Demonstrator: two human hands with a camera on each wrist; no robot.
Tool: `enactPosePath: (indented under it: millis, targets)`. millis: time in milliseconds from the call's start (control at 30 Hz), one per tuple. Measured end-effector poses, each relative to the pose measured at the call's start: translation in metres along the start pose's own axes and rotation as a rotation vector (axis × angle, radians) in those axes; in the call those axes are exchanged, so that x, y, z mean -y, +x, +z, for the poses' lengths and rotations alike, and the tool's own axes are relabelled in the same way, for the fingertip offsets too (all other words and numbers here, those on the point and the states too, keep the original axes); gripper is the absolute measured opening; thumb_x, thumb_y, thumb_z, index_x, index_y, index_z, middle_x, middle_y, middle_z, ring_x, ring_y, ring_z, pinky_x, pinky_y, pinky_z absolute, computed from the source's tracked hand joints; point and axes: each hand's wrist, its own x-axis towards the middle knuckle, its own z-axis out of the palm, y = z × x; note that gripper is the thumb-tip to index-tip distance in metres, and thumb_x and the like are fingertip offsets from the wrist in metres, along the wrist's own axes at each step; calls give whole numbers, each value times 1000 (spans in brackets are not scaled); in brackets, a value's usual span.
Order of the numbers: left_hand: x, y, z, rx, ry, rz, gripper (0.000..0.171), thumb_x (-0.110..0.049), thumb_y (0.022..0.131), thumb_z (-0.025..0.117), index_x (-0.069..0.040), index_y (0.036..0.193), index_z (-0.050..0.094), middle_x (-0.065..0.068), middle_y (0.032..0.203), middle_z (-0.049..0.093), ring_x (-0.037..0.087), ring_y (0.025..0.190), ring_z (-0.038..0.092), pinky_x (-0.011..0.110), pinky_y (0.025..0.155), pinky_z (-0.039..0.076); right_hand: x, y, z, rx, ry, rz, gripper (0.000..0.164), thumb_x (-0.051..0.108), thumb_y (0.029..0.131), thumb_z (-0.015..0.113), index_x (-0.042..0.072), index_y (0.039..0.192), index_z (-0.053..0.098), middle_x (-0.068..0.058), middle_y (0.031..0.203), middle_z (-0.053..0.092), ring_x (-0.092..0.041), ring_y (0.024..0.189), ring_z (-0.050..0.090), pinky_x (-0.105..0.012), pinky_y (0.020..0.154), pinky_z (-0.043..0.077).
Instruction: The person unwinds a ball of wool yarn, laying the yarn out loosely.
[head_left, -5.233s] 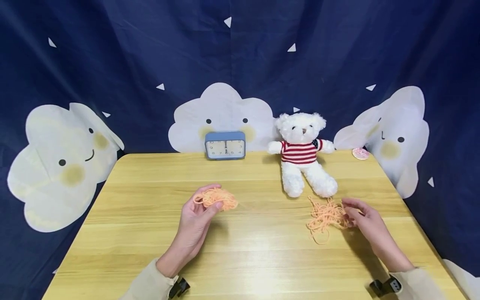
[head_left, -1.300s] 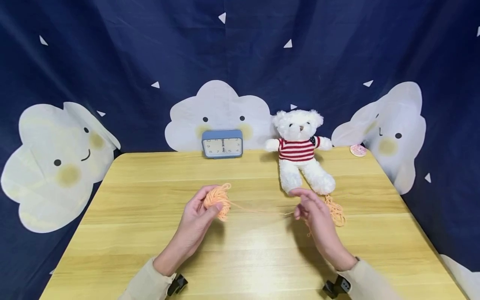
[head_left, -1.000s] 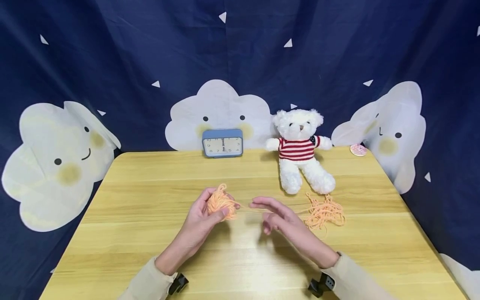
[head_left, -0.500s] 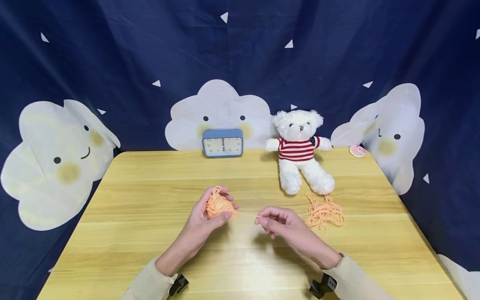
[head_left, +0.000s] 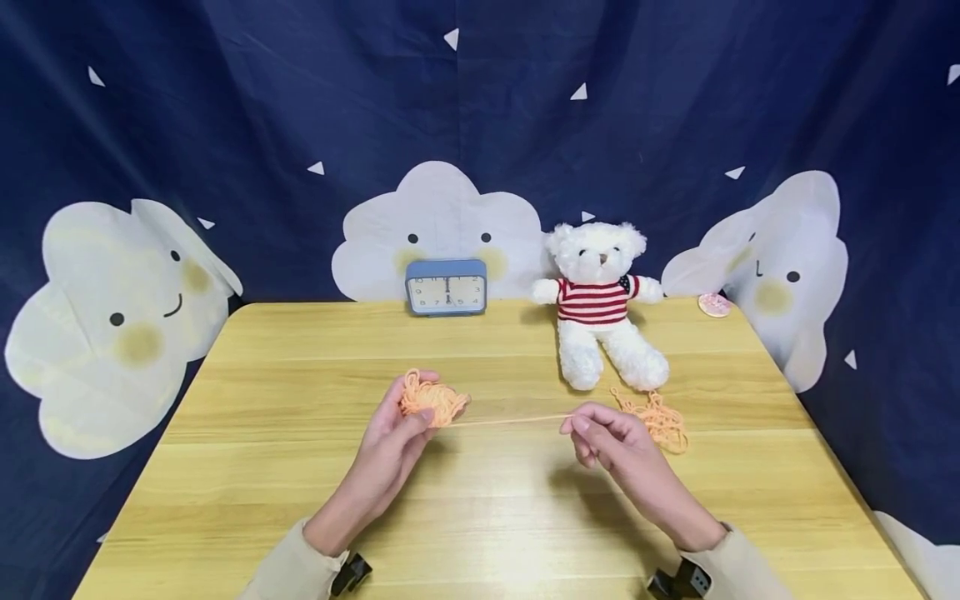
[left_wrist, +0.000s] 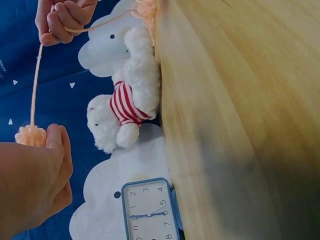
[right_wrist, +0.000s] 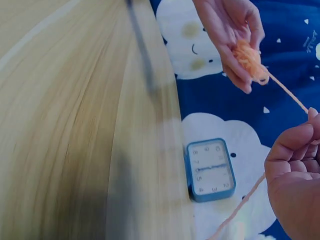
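Note:
My left hand (head_left: pixel 393 442) holds a wound bundle of peach yarn (head_left: pixel 433 402) between thumb and fingers, above the left middle of the table. Between thumb and forefinger, my right hand (head_left: pixel 622 446) pinches the strand of yarn (head_left: pixel 510 421) that runs taut from the bundle. From behind the right hand (right_wrist: pixel 300 160) the strand trails on, slack, in the right wrist view. It leads to a loose tangle of the same yarn (head_left: pixel 663 421) lying on the table, partly hidden behind that hand in the head view.
A white teddy bear (head_left: pixel 592 300) in a red-striped sweater sits at the back right, just behind the tangle. A blue alarm clock (head_left: pixel 447 288) stands at the back edge of the wooden table (head_left: pixel 300 350). Near the back right corner lies a small pink disc (head_left: pixel 714 305).
My right hand came in near the bundle, pinched the strand and drew it out to the right. The left hand turned the bundle and shifted slightly left. Earlier, the right hand was at the tangle.

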Motion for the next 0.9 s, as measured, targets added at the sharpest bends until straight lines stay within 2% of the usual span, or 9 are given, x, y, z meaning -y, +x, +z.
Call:
enactPosePath:
  millis: [167,233,367,533,733,833,900]
  targets:
    - [2,0,-2,26,-75,4,45,9,108,44,9,152,34,32,151,40,38,133,64,48,112,51,2,-4,-14,-113,58,-8,27,1,114,49,5,108,74,4,81,58,-7,72,53,-19,64,49]
    - [3,0,-2,38,-88,7,43,8,109,46,9,150,36,31,151,42,37,133,64,50,111,53,3,-4,-19,-165,79,-18,28,1,114,49,6,107,75,3,81,59,-7,72,54,-19,63,50]
    - [4,0,-3,50,-56,16,40,7,108,51,6,147,43,24,146,49,27,124,67,40,103,60,5,-5,-27,-232,108,-36,28,1,115,48,2,106,74,1,81,58,-8,72,53,-18,62,48]
    - [5,0,-6,91,4,34,38,10,103,56,3,140,55,18,137,54,18,115,62,29,100,58,6,-3,-33,-309,121,-42,28,3,115,48,-4,106,73,1,78,53,-8,69,50,-21,61,43]
    - [7,0,-8,184,1,53,45,12,102,61,7,146,53,20,139,56,19,122,62,31,106,56,8,0,-35,-347,131,-48,27,6,116,50,-12,109,70,0,78,52,-9,68,49,-22,61,44]
    - [7,1,-10,235,-24,37,50,11,103,61,6,152,50,19,139,56,21,123,63,31,105,57,9,2,-35,-353,133,-41,27,7,116,51,-11,109,70,0,78,53,-9,68,50,-22,62,46]
    - [7,1,-11,293,-65,20,49,11,105,58,6,153,47,20,139,57,27,125,66,37,106,57,9,3,-34,-362,138,-35,26,8,116,52,-10,108,70,0,77,54,-9,67,50,-22,62,46]
